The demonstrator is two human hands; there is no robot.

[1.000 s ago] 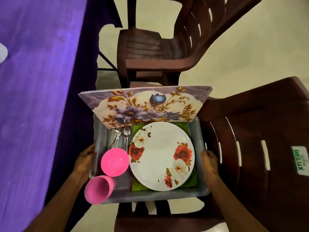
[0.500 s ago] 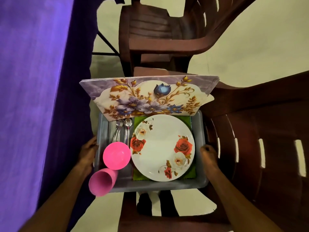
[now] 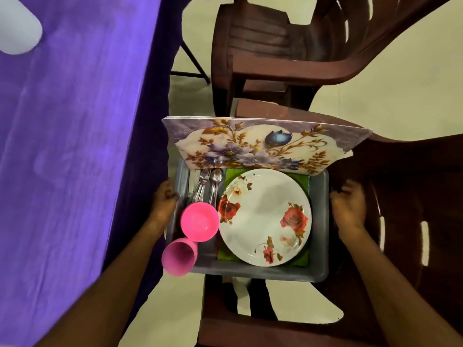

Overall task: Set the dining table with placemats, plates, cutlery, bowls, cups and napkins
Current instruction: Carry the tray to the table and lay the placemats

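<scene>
A grey plastic tub sits on a brown chair seat. Inside it, a white rose-patterned plate lies on green napkins. Floral placemats stand on edge against the tub's far side. A pink bowl sits left of the plate, and a pink cup leans over the near left corner. Spoons and forks lie behind the bowl. My left hand grips the tub's left rim. My right hand hovers just right of the right rim, loosely curled and blurred.
The table under a purple cloth runs along the left, with a white object at its far corner. Brown plastic chairs stand ahead and at the right. Pale floor shows between them.
My right hand has come off the tub's right rim and moved slightly right. The left hand keeps its hold. The view has shifted so more of the table shows.
</scene>
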